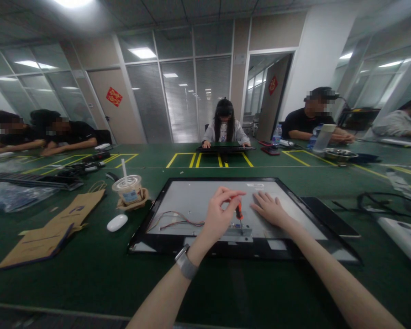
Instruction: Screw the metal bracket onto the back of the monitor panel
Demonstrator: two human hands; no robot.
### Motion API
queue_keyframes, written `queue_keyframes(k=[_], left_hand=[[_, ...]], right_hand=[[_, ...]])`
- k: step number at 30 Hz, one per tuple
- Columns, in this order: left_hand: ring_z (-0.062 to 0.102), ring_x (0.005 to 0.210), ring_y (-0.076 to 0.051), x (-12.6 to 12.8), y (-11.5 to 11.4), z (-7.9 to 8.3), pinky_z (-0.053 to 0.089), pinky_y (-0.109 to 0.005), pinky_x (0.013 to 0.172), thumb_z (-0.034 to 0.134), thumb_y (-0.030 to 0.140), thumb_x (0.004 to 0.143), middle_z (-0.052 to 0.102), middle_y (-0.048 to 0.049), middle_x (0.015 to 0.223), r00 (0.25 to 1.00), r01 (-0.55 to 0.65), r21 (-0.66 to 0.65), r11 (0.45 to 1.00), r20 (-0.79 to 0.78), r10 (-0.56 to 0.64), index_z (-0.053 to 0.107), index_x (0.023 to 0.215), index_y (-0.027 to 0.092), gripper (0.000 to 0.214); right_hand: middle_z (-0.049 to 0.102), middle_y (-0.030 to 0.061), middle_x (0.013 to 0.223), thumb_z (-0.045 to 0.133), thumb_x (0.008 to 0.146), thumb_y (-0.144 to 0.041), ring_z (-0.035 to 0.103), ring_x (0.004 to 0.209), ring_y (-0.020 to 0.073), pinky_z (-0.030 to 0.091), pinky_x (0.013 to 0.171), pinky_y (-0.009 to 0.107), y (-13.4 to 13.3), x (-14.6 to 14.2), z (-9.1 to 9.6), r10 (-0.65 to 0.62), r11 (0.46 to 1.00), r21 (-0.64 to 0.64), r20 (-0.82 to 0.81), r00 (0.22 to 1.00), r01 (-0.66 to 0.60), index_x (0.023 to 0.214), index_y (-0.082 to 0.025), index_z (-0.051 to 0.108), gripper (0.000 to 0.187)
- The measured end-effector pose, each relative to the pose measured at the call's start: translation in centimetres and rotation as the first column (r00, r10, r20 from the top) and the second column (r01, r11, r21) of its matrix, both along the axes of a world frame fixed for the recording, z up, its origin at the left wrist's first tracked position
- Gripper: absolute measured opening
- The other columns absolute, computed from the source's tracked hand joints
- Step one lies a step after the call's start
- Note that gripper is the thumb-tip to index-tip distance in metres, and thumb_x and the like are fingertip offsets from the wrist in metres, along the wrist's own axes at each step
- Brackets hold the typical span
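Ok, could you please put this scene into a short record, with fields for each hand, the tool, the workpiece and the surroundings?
Left hand: pinching the top of a screwdriver; watch on wrist
Right hand: fingers spread, flat on the panel
Screwdriver: orange and black, roughly upright, above a metal bracket; tip contact unclear
Panel: grey with black border, lying on green table
Wires: on panel, left of bracket
Beside panel, left: lidded cup with straw, brown paper bag
Across table: seated person, hands on a dark flat object
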State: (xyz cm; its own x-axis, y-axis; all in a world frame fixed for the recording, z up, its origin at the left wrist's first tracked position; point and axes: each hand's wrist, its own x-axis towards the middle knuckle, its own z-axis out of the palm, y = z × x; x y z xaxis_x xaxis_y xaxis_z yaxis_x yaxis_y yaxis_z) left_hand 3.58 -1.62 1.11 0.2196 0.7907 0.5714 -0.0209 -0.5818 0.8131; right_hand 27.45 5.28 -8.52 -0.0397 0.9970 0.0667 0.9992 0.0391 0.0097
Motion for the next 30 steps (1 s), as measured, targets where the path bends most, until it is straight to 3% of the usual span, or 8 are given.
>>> queue_keyframes(k=[7,13,17,22,27,30], left_hand=[[0.057,0.089,-0.016,-0.56,0.45,-0.12,0.046,-0.031,0.084,0.045,0.025,0.093,0.059,-0.0064,0.093,0.998,0.053,-0.014,0.999,0.017,-0.052,0.069,0.105,0.018,0.027],[0.054,0.084,-0.014,-0.29,0.30,0.12,0.047,-0.026,0.077,0.062,0.028,0.083,0.051,-0.0040,0.090,1.000,0.004,-0.009,1.000,0.000,-0.004,0.073,0.093,0.020,0.017],[0.057,0.082,-0.013,-0.07,0.17,0.01,0.048,-0.027,0.078,0.054,0.026,0.088,0.055,-0.0047,0.091,0.999,0.037,-0.028,0.999,0.015,-0.036,0.069,0.104,0.019,0.023],[0.059,0.096,-0.017,-0.08,0.22,-0.37,0.046,-0.031,0.087,0.045,0.025,0.093,0.060,-0.0075,0.100,0.995,0.082,-0.040,0.996,0.056,-0.080,0.065,0.107,0.018,0.026],[0.056,0.090,-0.016,0.11,0.18,-0.61,0.048,-0.028,0.081,0.063,0.030,0.082,0.053,-0.0056,0.096,1.000,0.004,-0.003,1.000,0.018,-0.004,0.072,0.096,0.021,0.019],[0.055,0.081,-0.013,0.27,0.09,-0.64,0.048,-0.027,0.077,0.065,0.030,0.081,0.052,-0.0038,0.089,1.000,-0.017,0.006,1.000,0.014,0.016,0.072,0.093,0.021,0.017]], right_hand=[[0.028,0.0147,0.153,0.023,0.092,-0.051,0.024,0.138,0.0339,0.023,0.105,0.060,0.19,0.20,-0.27,0.011,1.000,0.024,-0.006,1.000,-0.011,0.145,-0.019,0.033,0.063],[0.027,0.0139,0.153,0.021,0.092,-0.051,0.023,0.139,0.0336,0.022,0.106,0.060,0.09,0.05,-0.05,-0.004,1.000,0.007,-0.015,1.000,0.004,0.145,-0.019,0.032,0.063],[0.028,0.0138,0.153,0.022,0.091,-0.051,0.024,0.138,0.0336,0.023,0.105,0.060,0.04,0.08,-0.06,0.006,1.000,0.009,-0.027,1.000,-0.006,0.144,-0.020,0.032,0.062],[0.028,0.0134,0.153,0.022,0.091,-0.050,0.024,0.138,0.0339,0.023,0.105,0.061,0.08,0.15,-0.14,0.011,1.000,0.027,-0.026,1.000,-0.011,0.144,-0.021,0.033,0.061],[0.025,0.0141,0.154,0.022,0.091,-0.051,0.022,0.139,0.0336,0.021,0.106,0.060,0.25,0.14,-0.16,-0.011,1.000,-0.005,-0.026,1.000,0.011,0.145,-0.017,0.031,0.065],[0.024,0.0133,0.154,0.021,0.091,-0.052,0.023,0.139,0.0328,0.021,0.106,0.059,0.36,0.19,-0.23,-0.013,1.000,-0.018,-0.019,1.000,0.012,0.145,-0.019,0.031,0.064]])
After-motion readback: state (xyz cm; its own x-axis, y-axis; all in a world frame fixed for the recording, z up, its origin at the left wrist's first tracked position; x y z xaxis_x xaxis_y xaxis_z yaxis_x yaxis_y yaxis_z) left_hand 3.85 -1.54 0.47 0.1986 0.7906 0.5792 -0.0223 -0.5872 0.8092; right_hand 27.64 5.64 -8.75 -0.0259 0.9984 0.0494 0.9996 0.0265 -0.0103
